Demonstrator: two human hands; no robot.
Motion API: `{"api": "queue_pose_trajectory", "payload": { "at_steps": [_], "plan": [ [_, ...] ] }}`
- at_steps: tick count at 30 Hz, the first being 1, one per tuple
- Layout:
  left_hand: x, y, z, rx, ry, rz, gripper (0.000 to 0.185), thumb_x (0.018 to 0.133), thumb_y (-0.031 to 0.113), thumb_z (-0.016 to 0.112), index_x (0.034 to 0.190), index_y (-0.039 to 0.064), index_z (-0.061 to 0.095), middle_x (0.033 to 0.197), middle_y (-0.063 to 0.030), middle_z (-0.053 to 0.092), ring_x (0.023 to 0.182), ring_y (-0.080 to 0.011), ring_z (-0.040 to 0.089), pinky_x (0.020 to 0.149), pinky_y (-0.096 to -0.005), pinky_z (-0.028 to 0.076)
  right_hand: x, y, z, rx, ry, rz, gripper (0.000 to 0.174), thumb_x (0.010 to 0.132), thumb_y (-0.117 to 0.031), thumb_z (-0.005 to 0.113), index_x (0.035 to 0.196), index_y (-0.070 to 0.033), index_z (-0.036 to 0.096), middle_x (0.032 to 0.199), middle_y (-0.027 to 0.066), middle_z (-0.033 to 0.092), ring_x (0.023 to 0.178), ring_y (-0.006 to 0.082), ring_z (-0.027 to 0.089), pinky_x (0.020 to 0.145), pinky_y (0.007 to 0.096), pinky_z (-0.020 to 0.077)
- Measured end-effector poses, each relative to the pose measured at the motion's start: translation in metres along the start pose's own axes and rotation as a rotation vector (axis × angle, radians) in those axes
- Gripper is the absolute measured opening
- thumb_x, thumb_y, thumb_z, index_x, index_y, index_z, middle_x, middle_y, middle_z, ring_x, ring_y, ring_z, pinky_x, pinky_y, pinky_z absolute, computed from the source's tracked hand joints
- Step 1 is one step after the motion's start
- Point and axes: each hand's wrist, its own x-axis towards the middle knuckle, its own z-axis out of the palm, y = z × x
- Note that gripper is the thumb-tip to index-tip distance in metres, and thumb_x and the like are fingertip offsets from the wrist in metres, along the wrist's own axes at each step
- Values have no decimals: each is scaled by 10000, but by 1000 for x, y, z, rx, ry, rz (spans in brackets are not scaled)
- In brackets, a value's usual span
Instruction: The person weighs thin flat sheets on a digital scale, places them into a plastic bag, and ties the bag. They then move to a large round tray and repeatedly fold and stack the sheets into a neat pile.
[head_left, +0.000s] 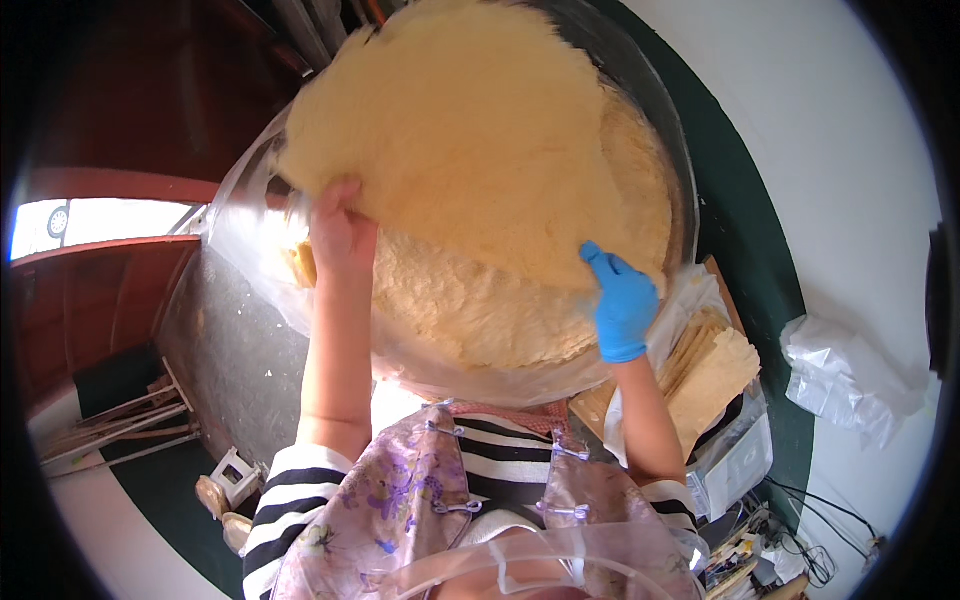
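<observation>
A large, thin, tan flatbread sheet (457, 142) with ragged edges is held up in front of me, slightly blurred. My bare left hand (343, 229) grips its near left edge, with the thumb on top. On the near right edge, my right hand (624, 304), in a blue disposable glove, pinches the same sheet. Below it lies a thick round stack of similar flatbreads (480, 311), its near part showing and much of the rest covered by the sheet. Clear plastic film (480, 386) surrounds the stack.
Folded flatbread pieces (712, 375) lie in a pile at right, beside a clear plastic box (739, 472). A plastic bag (847, 379) rests near the white wall. Tangled black cables (802, 540) are at lower right. A rack (142, 420) and white stool (236, 480) stand at left.
</observation>
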Motion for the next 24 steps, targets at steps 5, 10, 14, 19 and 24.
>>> {"api": "queue_pose_trajectory", "payload": {
  "at_steps": [5, 10, 14, 19, 24],
  "plan": [
    [-55, -32, -114, 103, 164, -336, 285, 884, 68, 503, 1168, 44, 508, 1070, -80, 573, 896, -175, 572, 724, -277, 500, 9, 17, 8, -38, -277, 137, 260, 880, -157, 559, 1106, -47, 625, 989, 184, 646, 790, 320, 637, 730, 357, 523],
    [-129, -75, -145, 435, 81, -23, 128, 921, 113, 529, 1009, 48, 595, 821, 32, 552, 703, -64, 474, 598, -233, 390, -44, -45, 87, 12, -188, -298, 660, 772, -75, 628, 1377, -27, 369, 1362, 205, 440, 1182, 372, 495, 960, 400, 439],
    [-158, -88, -124, 727, -107, 113, 173, 928, 62, 539, 1079, -6, 590, 961, -20, 611, 889, -100, 559, 790, -233, 455, -93, -124, 170, 813, -169, -129, 813, 744, -65, 672, 1440, -41, 253, 1454, 216, 305, 1336, 342, 329, 1089, 376, 310],
    [-147, -88, -93, 886, -721, -132, 485, 860, 40, 614, 1318, 9, 456, 1330, -160, 492, 1215, -218, 466, 1016, -349, 365, -109, -127, 217, 1778, -170, 500, 456, 928, -277, 570, 1320, -87, 434, 1243, 47, 499, 1114, 178, 492, 908, 320, 447],
    [-54, -113, -69, 1462, -620, 681, 599, 846, 205, 631, 1375, 46, 399, 1459, -199, 316, 1342, -348, 313, 1088, -439, 270, -86, -98, 209, 1785, -227, 1144, 326, 955, -261, 526, 1210, -59, 550, 1181, 35, 579, 1033, 180, 577, 802, 306, 503]
  ]
}}
